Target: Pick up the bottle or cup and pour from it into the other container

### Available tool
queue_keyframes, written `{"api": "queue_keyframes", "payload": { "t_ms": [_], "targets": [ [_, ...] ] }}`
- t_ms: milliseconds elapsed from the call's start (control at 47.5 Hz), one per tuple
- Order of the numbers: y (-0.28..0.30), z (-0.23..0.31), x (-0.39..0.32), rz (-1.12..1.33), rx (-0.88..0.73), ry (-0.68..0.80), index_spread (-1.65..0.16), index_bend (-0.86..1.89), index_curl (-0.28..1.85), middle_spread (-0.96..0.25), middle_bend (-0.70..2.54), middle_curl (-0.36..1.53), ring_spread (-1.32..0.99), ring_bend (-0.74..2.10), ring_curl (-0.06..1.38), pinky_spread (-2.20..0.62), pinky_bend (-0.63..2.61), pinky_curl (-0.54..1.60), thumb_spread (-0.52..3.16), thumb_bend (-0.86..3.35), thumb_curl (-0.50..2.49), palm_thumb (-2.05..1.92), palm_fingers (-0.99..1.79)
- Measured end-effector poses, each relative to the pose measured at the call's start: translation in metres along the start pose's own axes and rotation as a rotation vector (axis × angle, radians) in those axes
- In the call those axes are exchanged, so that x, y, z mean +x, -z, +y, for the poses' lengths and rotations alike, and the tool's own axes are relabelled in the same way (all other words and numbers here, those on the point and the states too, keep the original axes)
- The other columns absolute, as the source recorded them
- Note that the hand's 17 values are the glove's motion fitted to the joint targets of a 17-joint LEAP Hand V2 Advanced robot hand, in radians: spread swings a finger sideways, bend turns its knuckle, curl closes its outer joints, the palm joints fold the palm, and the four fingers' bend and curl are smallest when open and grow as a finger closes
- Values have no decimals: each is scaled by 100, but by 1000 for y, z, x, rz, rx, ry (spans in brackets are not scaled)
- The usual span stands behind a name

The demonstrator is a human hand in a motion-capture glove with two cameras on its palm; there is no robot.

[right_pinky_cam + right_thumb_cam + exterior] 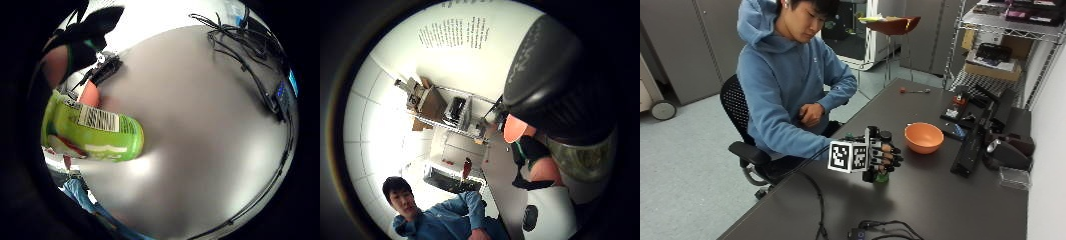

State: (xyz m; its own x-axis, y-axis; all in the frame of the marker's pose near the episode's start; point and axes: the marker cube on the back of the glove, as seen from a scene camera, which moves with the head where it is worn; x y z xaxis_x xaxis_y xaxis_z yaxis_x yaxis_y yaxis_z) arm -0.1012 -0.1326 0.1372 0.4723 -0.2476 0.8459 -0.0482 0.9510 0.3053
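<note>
So you have the bottle [880, 176] in your right hand [878, 155], fingers wrapped round its body, its base at or just off the bench [939, 200]; no pouring has begun. The bowl [924, 137] sits near, at about one o'clock from the bottle, and looks empty. Your hand stands upright, palm toward the bowl. Left to do: lift, carry over, tip.
</note>
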Motion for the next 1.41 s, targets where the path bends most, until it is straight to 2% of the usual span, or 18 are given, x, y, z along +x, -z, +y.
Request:
{"api": "queue_keyframes", "payload": {
  "t_ms": [168, 316, 505, 821, 1073, 1410],
  "targets": [
    [-10, -4, -4, -164, 18, 12, -14, 15, 28, 3, 31, 38, -2, 55, 31, 9, 38, 32, 81, 5, 47, 98, 94],
    [-20, -3, -5, -259, 24, 8, -13, 11, 30, -1, 33, 41, -9, 55, 35, 1, 38, 34, 59, 5, 54, 111, 101],
    [-30, -6, -10, -260, 38, 11, -12, 12, 30, -5, 34, 45, -15, 57, 39, -12, 37, 36, 32, 0, 60, 117, 109],
    [-35, -12, -21, -141, 1, 62, -11, 13, 32, -6, 36, 50, -17, 56, 44, -17, 36, 37, 13, -3, 66, 118, 111],
    [-26, -24, -39, -41, -105, 109, -11, 13, 33, -6, 35, 52, -18, 55, 46, -18, 36, 39, 8, -3, 69, 118, 112],
    [-29, -59, -78, 329, -314, 114, -11, 13, 34, -6, 35, 54, -18, 56, 49, -19, 38, 40, 5, -3, 71, 117, 113]
  ]
}}
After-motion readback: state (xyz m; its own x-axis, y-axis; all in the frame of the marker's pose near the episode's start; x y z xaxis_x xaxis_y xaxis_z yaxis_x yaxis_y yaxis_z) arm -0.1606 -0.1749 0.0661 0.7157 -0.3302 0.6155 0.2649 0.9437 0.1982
